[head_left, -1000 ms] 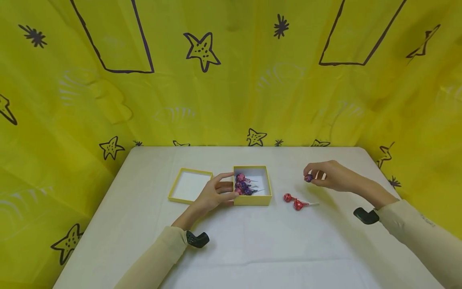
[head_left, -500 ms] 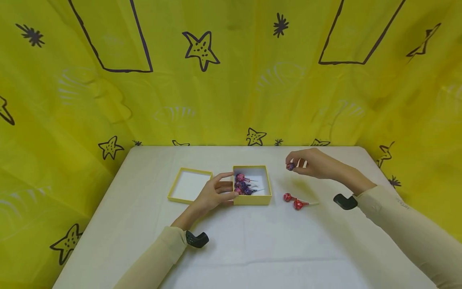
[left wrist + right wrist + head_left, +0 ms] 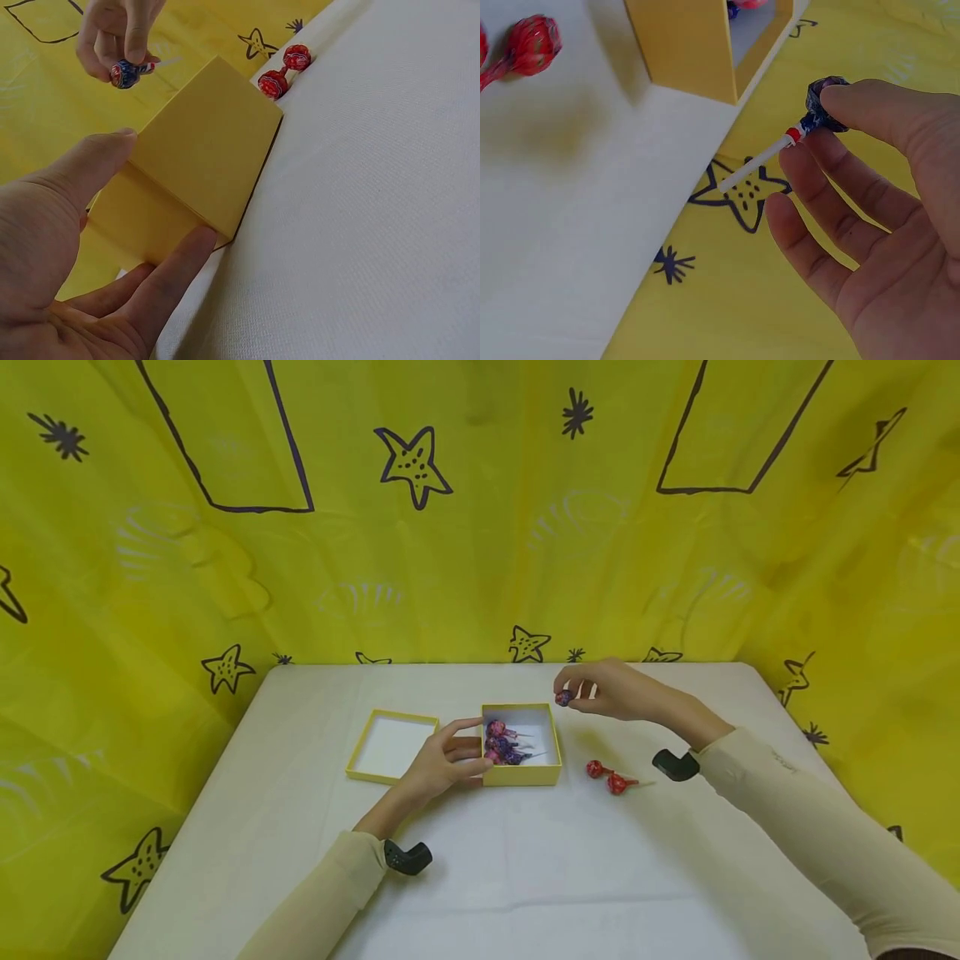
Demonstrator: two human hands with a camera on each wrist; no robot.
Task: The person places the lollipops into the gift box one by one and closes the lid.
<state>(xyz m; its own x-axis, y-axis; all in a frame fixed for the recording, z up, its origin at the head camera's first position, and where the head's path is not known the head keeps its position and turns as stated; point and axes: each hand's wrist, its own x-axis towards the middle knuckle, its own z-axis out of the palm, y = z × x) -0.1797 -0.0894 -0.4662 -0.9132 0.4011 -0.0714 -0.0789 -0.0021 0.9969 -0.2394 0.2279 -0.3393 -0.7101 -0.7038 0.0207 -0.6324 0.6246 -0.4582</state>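
Observation:
My left hand (image 3: 441, 760) holds the left side of a yellow open-topped box (image 3: 522, 776). In the left wrist view its thumb lies at the upper edge and a fingertip touches the low corner. Inside the box, several lollipops (image 3: 507, 746) in pink and purple wrappers lie against the left wall. Raised just behind the box's back right corner, my right hand (image 3: 611, 689) pinches a dark blue and purple wrapped lollipop (image 3: 826, 103) by its head. Its white stick sticks out free in the right wrist view.
Two red lollipops (image 3: 617, 784) lie on the white tablecloth (image 3: 585, 868) right of the box. To its left is the shallow yellow-edged lid (image 3: 393, 745), inner side up. A yellow patterned curtain (image 3: 480, 543) surrounds the table's back and sides.
My right hand has carried the lollipop leftward and toward the back, from beyond the red lollipops to near the box's back right corner. The left hand stays on the box.

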